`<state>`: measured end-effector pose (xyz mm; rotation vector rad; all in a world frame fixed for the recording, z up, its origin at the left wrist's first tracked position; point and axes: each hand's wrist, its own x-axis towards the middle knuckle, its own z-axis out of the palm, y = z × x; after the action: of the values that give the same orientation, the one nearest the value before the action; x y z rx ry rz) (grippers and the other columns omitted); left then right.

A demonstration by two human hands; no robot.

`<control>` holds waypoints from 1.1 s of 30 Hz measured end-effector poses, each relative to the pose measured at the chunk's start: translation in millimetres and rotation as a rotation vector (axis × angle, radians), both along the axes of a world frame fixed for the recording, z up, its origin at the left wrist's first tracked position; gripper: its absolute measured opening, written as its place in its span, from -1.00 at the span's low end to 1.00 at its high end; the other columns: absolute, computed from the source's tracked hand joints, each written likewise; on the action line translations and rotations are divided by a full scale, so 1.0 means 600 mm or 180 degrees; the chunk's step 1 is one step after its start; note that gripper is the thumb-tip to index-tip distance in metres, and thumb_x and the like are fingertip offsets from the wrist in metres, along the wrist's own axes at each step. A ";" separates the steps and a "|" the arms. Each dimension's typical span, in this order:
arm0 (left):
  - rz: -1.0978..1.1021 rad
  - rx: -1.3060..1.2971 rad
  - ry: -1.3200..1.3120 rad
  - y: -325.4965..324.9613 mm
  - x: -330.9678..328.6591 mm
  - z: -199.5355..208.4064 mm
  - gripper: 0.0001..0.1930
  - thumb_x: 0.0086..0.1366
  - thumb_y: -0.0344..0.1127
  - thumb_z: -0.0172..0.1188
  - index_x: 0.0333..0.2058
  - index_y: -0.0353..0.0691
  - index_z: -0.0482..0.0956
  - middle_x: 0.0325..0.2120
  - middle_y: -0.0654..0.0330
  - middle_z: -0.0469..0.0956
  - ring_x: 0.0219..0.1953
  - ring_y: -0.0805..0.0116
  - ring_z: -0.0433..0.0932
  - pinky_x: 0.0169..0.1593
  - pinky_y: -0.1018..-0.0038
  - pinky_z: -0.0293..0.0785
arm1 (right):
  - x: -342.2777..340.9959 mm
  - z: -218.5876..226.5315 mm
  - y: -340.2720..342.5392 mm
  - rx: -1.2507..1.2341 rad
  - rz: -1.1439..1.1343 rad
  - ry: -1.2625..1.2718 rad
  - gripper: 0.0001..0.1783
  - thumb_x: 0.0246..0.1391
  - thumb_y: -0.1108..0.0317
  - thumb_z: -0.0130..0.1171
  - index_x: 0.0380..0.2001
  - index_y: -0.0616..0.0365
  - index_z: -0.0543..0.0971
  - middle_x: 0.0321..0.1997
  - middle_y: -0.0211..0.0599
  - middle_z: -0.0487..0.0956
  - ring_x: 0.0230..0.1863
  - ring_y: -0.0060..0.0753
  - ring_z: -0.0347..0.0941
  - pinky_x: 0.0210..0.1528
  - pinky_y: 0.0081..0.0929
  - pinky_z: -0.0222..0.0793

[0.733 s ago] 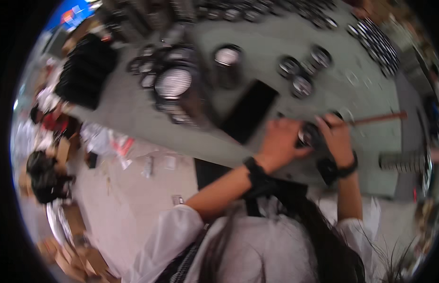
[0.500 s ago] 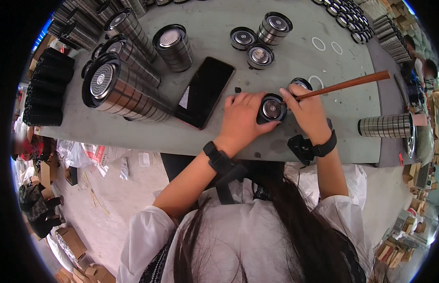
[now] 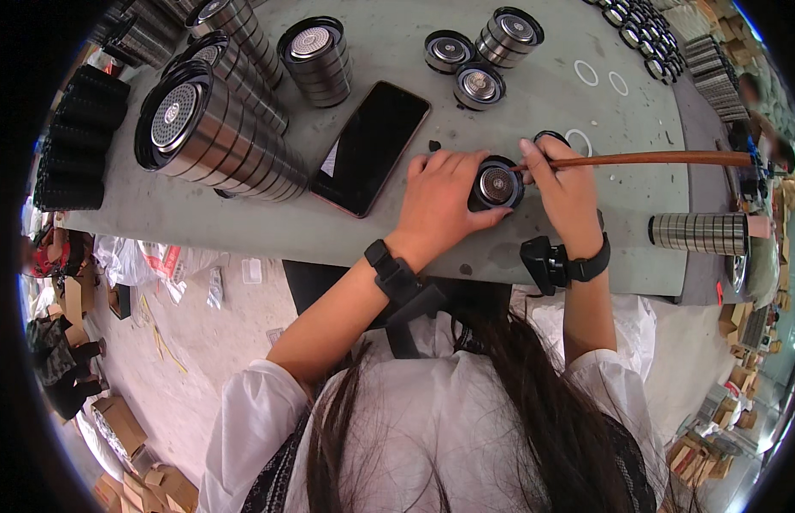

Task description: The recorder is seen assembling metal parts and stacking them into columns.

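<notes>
A round black-rimmed lid [image 3: 498, 184] with a perforated metal centre sits on the grey table. My left hand [image 3: 440, 198] is closed around its left side, with the thumb along the near edge. My right hand [image 3: 570, 195] pinches a slim brown wooden stick [image 3: 662, 159], which looks like a chopstick. The stick's left tip meets the lid's right rim; its other end sticks out to the right, nearly level. Just beyond my right fingers, another black-rimmed part [image 3: 547, 135] is mostly hidden. A pale ring [image 3: 579, 142] lies beside it.
A dark phone [image 3: 372, 150] lies left of my hands. Tall stacks of metal lids [image 3: 235, 141] stand at the left. Three smaller groups [image 3: 479, 85] sit at the back. White rings [image 3: 585, 73] lie farther right. A stack on its side [image 3: 698, 233] rests near the right edge.
The stick has swung from slanting upward to nearly level, its tip staying by the lid's rim. My right hand has turned with it. My left hand keeps hold of the lid.
</notes>
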<state>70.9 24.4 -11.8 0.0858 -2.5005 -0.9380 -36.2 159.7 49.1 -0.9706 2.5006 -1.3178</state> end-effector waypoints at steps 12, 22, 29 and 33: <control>-0.0026 0.0089 -0.0121 -0.002 0.000 0.001 -0.30 -0.14 -0.03 0.41 -0.02 -0.19 0.41 -0.16 0.15 0.50 -0.07 0.17 0.41 0.01 0.28 0.18 | -0.016 -0.021 -0.012 0.0281 0.0299 0.0199 -0.64 0.10 0.23 0.14 -0.58 0.28 0.34 -0.67 -0.13 0.25 -0.60 -0.22 0.15 -0.51 -0.34 0.11; -0.0012 0.0075 -0.0148 0.001 -0.002 0.001 -0.29 -0.17 -0.04 0.42 -0.01 -0.17 0.42 -0.16 0.17 0.51 -0.05 0.20 0.40 0.02 0.28 0.16 | -0.007 -0.008 0.017 0.0507 0.0042 -0.0223 -0.62 0.11 0.23 0.12 -0.62 0.28 0.31 -0.71 -0.14 0.27 -0.64 -0.26 0.18 -0.53 -0.36 0.10; -0.0058 0.0022 -0.0347 -0.001 -0.006 0.004 -0.23 -0.21 -0.04 0.45 0.03 -0.15 0.41 -0.12 0.16 0.50 -0.04 0.16 0.38 0.05 0.30 0.15 | 0.021 -0.016 0.049 -0.0666 -0.1108 -0.0993 -0.62 0.18 0.19 0.06 -0.60 0.25 0.45 -0.67 -0.38 0.45 -0.63 -0.64 0.32 -0.56 -0.63 0.17; -0.0128 0.0101 -0.0436 -0.007 -0.006 0.008 -0.20 -0.26 -0.08 0.47 0.04 -0.15 0.41 -0.09 0.16 0.48 -0.02 0.14 0.36 0.06 0.29 0.14 | 0.043 -0.052 0.053 -0.1217 -0.1442 -0.1112 -0.62 0.20 0.18 0.04 -0.58 0.26 0.47 -0.64 -0.35 0.47 -0.62 -0.64 0.34 -0.55 -0.66 0.20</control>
<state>67.0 20.3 -7.1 0.1138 -2.6217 -1.0201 -10.4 191.2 18.1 -0.1780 2.3109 -1.9493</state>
